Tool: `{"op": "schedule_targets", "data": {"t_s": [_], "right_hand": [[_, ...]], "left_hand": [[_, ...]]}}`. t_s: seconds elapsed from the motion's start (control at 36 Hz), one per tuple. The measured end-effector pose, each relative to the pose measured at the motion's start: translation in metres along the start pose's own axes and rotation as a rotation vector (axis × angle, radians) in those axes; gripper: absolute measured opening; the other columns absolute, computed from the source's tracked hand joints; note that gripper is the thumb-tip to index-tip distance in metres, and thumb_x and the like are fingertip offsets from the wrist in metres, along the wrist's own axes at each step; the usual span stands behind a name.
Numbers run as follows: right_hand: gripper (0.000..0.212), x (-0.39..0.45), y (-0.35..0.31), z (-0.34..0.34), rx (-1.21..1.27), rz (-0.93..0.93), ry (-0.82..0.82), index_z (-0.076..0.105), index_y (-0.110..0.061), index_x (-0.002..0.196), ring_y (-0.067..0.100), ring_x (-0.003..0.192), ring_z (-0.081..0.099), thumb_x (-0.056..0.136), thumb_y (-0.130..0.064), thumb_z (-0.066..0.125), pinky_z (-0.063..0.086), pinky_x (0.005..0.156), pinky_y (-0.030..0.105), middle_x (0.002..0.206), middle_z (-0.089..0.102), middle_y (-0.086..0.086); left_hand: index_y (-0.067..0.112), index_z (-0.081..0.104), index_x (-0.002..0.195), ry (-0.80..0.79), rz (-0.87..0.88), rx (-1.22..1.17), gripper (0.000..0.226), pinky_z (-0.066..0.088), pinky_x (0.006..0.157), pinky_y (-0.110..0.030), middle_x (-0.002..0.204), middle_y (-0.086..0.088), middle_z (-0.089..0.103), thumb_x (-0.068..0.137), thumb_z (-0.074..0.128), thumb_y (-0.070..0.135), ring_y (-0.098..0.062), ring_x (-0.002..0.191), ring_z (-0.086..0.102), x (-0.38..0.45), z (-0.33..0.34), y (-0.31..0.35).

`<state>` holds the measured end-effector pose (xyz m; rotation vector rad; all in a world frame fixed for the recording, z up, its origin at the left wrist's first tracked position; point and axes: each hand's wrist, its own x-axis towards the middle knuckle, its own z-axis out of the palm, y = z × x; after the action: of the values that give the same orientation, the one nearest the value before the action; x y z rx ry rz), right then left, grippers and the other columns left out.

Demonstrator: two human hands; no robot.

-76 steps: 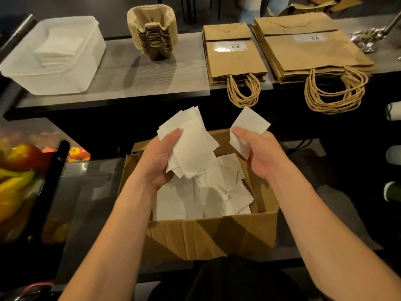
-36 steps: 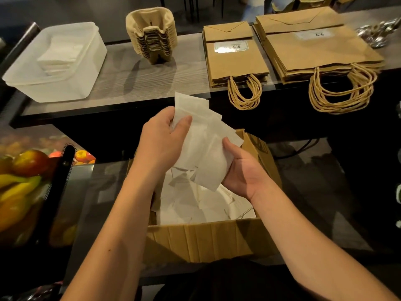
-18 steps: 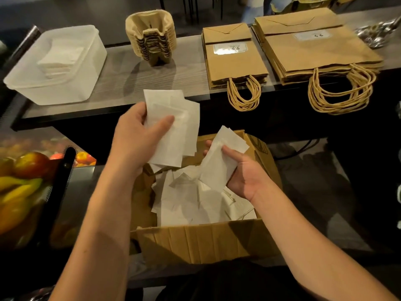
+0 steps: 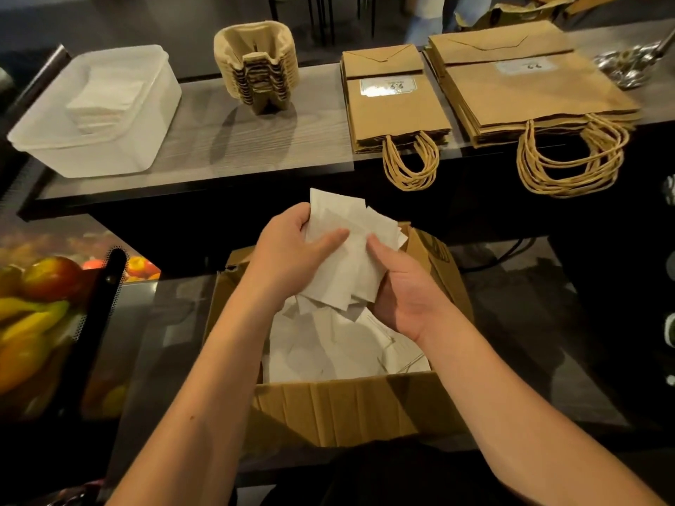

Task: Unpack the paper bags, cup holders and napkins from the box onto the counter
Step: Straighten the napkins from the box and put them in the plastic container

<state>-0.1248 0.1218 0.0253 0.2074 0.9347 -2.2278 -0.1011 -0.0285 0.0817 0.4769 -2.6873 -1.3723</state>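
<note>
Counter (image 4: 226,140): grey wood-grain top across the upper frame.
Upper left: clear plastic tub (image 4: 109,140) holding white napkins (image 4: 104,98).
Upper centre: stacked cup holders (image 4: 257,65).
Upper right: two piles of paper bags (image 4: 396,107), handles over the front edge.

Two bare forearms reach into view from the bottom edge, with no sleeves, watch, bracelet or rings showing on them. The left hand (image 4: 292,250) and the right hand (image 4: 405,290) wear no gloves, and the nails that show look short. A dark garment covers the torso at the bottom middle of the view.
</note>
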Motion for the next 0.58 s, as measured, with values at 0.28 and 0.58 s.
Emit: {"op": "schedule_targets", "data": {"t_s": [0.28, 0.58], "right_hand": [[0.039, 0.002, -0.011, -0.006, 0.046, 0.015, 0.096, 0.064, -0.008, 0.133, 0.029, 0.115, 0.07, 0.109, -0.031, 0.044, 0.06, 0.093, 0.046, 0.126, 0.072, 0.013], [0.05, -0.005, -0.007, 0.005, 0.05, 0.118, -0.1, 0.061, -0.014, 0.138, 0.034, 0.125, 0.064, 0.096, -0.04, 0.059, 0.057, 0.096, 0.05, 0.135, 0.067, 0.016]], "left_hand": [[0.04, 0.062, 0.1, 0.088, -0.041, -0.293, 0.012, 0.054, 0.058, -0.015, 0.093, 0.014, 0.072, 0.094, 0.069, 0.032, 0.005, 0.079, 0.069, -0.008, -0.038, -0.003], [0.026, 0.062, 0.117, -0.1, 0.177, 0.397, 0.04, 0.057, 0.08, -0.033, 0.102, 0.013, 0.063, 0.086, 0.072, 0.051, -0.008, 0.091, 0.061, -0.007, -0.006, 0.015]]}}
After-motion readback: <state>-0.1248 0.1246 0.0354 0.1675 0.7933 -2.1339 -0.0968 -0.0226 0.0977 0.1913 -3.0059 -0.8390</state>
